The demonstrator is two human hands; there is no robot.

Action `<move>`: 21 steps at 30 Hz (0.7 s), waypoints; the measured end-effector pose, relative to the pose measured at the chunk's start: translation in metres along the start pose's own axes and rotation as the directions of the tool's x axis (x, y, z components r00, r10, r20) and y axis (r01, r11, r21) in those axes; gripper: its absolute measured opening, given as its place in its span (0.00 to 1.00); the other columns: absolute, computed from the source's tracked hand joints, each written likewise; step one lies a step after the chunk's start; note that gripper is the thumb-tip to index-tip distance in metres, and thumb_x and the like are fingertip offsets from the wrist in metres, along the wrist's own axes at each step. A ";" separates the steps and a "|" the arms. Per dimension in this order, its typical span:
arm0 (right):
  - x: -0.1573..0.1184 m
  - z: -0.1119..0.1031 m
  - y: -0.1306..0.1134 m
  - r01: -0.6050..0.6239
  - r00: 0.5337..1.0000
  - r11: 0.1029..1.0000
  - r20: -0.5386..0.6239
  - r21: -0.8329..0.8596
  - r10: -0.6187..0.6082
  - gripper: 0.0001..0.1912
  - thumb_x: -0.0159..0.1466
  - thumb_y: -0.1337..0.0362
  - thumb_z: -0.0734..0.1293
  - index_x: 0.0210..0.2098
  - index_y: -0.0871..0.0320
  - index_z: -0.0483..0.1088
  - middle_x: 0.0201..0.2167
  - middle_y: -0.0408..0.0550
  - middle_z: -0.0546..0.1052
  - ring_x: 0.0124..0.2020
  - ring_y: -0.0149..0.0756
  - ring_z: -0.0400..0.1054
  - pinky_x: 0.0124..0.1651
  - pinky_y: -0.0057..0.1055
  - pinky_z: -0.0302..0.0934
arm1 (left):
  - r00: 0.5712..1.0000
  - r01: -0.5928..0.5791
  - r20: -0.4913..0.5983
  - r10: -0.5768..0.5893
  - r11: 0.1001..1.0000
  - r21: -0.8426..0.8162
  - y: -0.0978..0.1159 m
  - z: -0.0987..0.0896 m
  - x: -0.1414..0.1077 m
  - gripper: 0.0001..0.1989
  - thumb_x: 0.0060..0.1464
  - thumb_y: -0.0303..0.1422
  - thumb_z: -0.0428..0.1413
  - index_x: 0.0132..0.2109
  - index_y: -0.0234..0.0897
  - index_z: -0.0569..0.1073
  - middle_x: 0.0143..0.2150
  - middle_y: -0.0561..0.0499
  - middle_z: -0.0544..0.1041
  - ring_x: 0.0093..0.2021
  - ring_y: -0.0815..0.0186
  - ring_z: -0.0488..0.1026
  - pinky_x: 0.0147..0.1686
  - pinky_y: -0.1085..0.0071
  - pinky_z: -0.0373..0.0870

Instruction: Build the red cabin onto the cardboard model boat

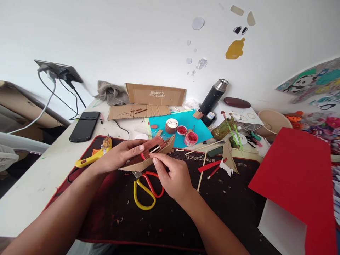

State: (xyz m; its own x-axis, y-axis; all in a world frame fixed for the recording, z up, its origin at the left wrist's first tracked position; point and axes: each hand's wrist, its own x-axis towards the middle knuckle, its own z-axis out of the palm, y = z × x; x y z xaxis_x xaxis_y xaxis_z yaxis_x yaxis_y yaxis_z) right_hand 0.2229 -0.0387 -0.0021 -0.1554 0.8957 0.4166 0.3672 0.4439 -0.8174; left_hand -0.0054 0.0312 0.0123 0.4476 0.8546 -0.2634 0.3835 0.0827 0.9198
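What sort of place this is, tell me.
Probably a craft desk, perhaps at home: it holds a yellow glue gun, scissors and an open pot of what looks like red paint.

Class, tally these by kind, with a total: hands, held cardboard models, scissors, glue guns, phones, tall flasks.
Hands (left hand, right hand): 2
Cardboard model: 1
Scissors: 1 pair
Glue gun: 1
Phone: 1
Tall flask: 1
Total: 7
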 end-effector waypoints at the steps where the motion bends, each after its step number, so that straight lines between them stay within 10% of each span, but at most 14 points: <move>1: 0.000 0.000 0.000 0.001 1.000 1.000 -0.001 0.001 -0.001 0.13 0.77 0.67 0.66 0.53 0.53 0.83 0.48 0.47 0.89 0.47 0.41 0.86 0.51 0.32 0.78 | 1.000 -0.004 -0.003 0.004 1.000 0.003 0.000 0.000 0.000 0.33 0.63 0.62 0.59 0.65 0.49 0.82 0.60 0.47 0.86 0.61 0.43 0.80 0.63 0.54 0.76; 21: 0.000 0.000 -0.002 -0.010 1.000 1.000 -0.012 0.020 0.010 0.13 0.76 0.67 0.66 0.53 0.53 0.84 0.48 0.48 0.89 0.46 0.42 0.87 0.51 0.32 0.78 | 1.000 0.004 -0.008 -0.004 1.000 -0.030 0.003 0.003 0.000 0.33 0.62 0.62 0.60 0.64 0.49 0.83 0.58 0.47 0.87 0.59 0.44 0.81 0.58 0.57 0.79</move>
State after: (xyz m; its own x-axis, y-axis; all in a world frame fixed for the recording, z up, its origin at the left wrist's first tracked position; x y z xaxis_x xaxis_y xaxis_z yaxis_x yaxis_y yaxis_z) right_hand 0.2219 -0.0398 -0.0011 -0.1406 0.8997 0.4131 0.3503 0.4355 -0.8292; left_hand -0.0020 0.0303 0.0138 0.4393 0.8585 -0.2647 0.3610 0.1011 0.9271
